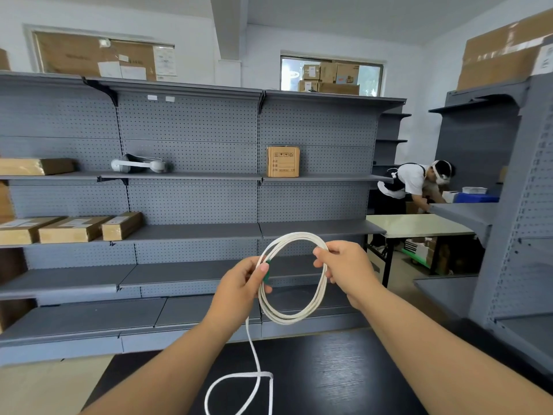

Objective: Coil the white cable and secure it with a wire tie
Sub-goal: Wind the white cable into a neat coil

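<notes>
The white cable (291, 317) is wound into several round loops held up in the air above a black table (329, 378). My left hand (239, 289) pinches the coil's left side, where a small green piece (266, 274) shows beside my thumb. My right hand (344, 268) grips the coil's upper right. A loose tail of the cable drops from my left hand and lies in a loop on the table (239, 393). I see no separate wire tie lying anywhere.
Grey pegboard shelving (191, 199) stands behind the table, carrying cardboard boxes (282, 161) and a white headset (139, 164). Another grey shelf unit (514, 235) stands at the right. A person (413, 184) bends over a pale table (419, 224) at the back right.
</notes>
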{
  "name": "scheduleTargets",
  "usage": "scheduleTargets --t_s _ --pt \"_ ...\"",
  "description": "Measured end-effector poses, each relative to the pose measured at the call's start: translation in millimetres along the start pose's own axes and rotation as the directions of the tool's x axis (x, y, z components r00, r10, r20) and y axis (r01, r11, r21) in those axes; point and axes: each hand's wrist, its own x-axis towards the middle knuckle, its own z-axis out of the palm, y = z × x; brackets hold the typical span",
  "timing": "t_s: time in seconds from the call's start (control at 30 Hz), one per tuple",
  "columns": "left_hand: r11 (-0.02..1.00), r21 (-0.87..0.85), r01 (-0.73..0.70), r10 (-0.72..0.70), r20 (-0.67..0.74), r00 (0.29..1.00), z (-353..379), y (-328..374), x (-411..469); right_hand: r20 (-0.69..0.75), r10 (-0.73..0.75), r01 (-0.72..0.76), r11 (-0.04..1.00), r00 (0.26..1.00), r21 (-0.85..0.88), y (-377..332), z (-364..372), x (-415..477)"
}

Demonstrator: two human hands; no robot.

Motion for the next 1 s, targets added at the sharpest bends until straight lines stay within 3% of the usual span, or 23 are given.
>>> scheduleTargets --t_s 0.13,0.3,0.4,0.5,0.6,0.73,1.0 --pt "0.987 0.15 -0.055 0.071 -0.108 0.992 -2 2 -1 0.031 0.003 -0.005 0.997 1.0 0.075 -4 6 -5" --pt "0.937 0.337 -0.094 0.148 -0.138 0.979 -12 0 3 0.138 0.025 -0.02 0.999 0.99 -0.041 -5 7 -5" --pt "0.883 0.448 -0.144 0.2 -0.08 0.977 -18 0 8 0.21 0.01 0.012 0.995 0.978 -0.102 -2 7 -2" --pt "0.78 0.558 -0.282 0.3 0.063 0.952 -22 1 13 0.277 -0.054 0.127 0.959 0.959 -0.252 -2 10 2" --pt "0.726 0.574 -0.379 0.342 0.177 0.923 -22 7 19 0.348 -0.097 0.246 0.876 0.932 -0.416 -6 13 4" --pt "0.679 0.604 -0.418 0.36 0.222 0.906 -25 11 24 0.392 -0.122 0.33 0.784 0.912 -0.525 -12 15 1" --pt "0.709 0.562 -0.426 0.342 0.254 0.905 -28 8 21 0.384 -0.135 0.327 0.807 0.913 -0.493 -10 16 4"
